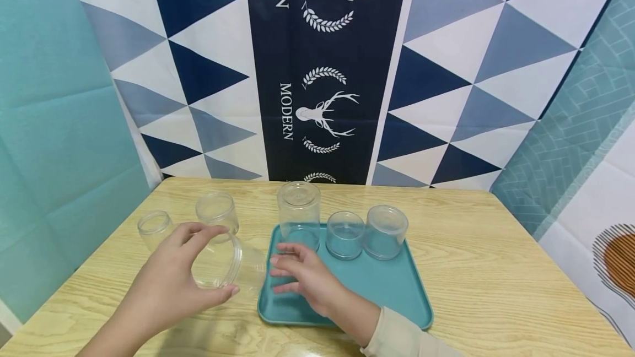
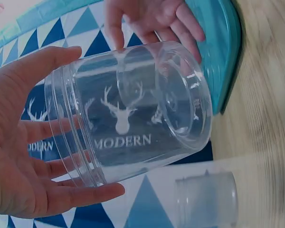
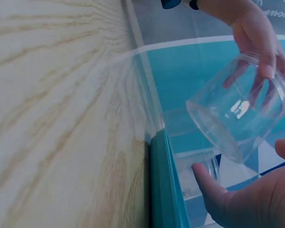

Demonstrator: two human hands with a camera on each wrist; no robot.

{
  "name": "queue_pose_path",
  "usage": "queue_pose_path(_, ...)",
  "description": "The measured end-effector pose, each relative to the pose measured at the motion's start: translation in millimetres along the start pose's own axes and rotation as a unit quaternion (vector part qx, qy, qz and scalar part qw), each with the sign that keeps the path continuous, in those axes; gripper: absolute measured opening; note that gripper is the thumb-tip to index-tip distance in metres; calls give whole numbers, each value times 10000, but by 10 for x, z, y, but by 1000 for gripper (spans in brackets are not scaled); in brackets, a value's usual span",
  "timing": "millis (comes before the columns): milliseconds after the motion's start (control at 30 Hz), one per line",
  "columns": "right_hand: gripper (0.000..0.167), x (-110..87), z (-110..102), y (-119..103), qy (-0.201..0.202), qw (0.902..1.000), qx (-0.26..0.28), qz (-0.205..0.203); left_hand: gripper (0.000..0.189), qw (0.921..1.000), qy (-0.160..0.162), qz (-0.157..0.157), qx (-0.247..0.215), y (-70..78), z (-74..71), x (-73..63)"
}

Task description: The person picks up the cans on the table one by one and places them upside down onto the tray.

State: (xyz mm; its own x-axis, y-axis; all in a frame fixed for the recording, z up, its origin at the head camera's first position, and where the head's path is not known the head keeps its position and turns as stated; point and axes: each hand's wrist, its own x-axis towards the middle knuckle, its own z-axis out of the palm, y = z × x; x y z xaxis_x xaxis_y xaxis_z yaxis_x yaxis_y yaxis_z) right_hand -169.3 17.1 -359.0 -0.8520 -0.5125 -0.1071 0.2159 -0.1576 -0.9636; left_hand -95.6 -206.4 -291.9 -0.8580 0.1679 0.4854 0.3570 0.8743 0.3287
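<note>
Clear jar (image 2: 133,114), gripped at the neck by the left hand (image 1: 173,280), tilts sideways beside a teal tray (image 1: 367,291); the right hand (image 1: 310,277), fingers loosely spread, hovers near its base. Three jars (image 1: 345,236) stand toward the tray's far end, two others (image 1: 216,211) on the wooden table (image 1: 496,269).

Head view: bright, even light; soft shadow on table (image 1: 471,269) below L hand (image 1: 171,277), pale glare at front edge, bottom ctr. L wrist view: cooler, hazy; upper-L corner washed out; held jar (image 2: 133,114) w/ thin highlights on rim & base; far jar (image 2: 207,199), lower R, blurred. R wrist view: dimmer, bluish cast; white glint on held jar's side; wood grain soft.
</note>
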Motion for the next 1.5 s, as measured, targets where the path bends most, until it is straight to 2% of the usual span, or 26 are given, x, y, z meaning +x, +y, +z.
queue_pose_path(200, 66, -25, -19, 11, -23, 9993, 368, 108, 78, 9991, 133, 359, -187, 132, 57, 39)
queue_pose_path(367, 63, -68, -75, 34, -187, 9958, 895, 106, 80, 9977, 207, 546, -356, 224, 118, 71)
queue_pose_path(600, 62, -144, -209, 57, -720, 9824, 1720, -76, 83, 9947, 418, 809, -475, 347, 210, 109)
queue_pose_path(833, 62, -213, -329, 51, -1329, 9668, 2158, -330, 86, 9920, 458, 1009, -604, 476, 281, 144)
queue_pose_path(933, 62, -244, -377, 54, -1538, 9631, 2162, -450, 85, 9912, 427, 1080, -638, 528, 318, 163)
queue_pose_path(1133, 58, -305, -491, 63, -1927, 9606, 1837, -798, 85, 9881, 408, 1261, -781, 640, 395, 220)
queue_pose_path(1300, 47, -355, -593, 31, -1897, 9599, 1798, -1015, 89, 9842, 297, 1502, -887, 699, 430, 272)
queue_pose_path(1500, 51, -423, -715, -24, -1856, 9616, 1685, -1117, 95, 9792, -42, 1602, -1247, 726, 431, 292)
